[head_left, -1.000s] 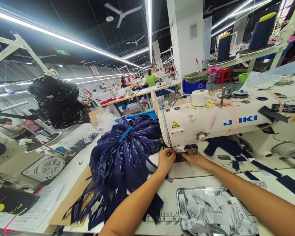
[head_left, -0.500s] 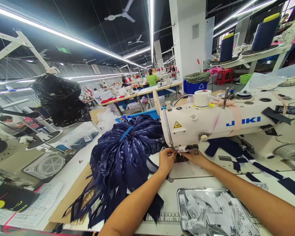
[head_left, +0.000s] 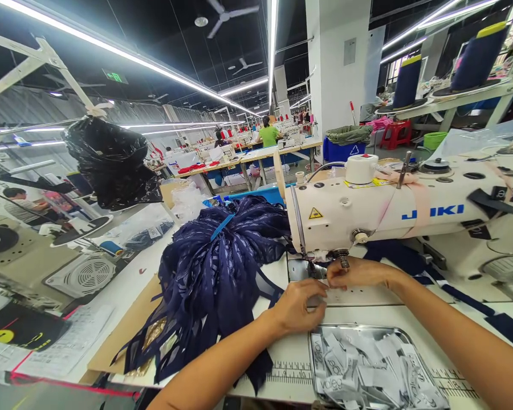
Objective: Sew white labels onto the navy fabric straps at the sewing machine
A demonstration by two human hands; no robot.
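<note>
Left hand (head_left: 301, 306) and right hand (head_left: 357, 272) curling fingers beneath sewing machine's (head_left: 346, 213) head; grip contents hidden, cannot tell. Tray (head_left: 359, 326) holding labels (head_left: 367, 370) near table's (head_left: 290, 352) front edge, presumably for easy reach. Blue tie (head_left: 222, 226) gathering navy strips (head_left: 222, 285) left of machine. Table showing ruler markings (head_left: 288, 374); ceiling lights (head_left: 272, 45) glowing.

Bright white strip lights (head_left: 271, 54) glare overhead against a dark ceiling (head_left: 162, 34); wide-angle distortion stretches the edges.

A garment workshop: a sewing machine (head_left: 393, 208) just above the fingers (head_left: 336, 273), thread cones (head_left: 408, 82) and occupied sewing tables (head_left: 256, 154) beyond them.
</note>
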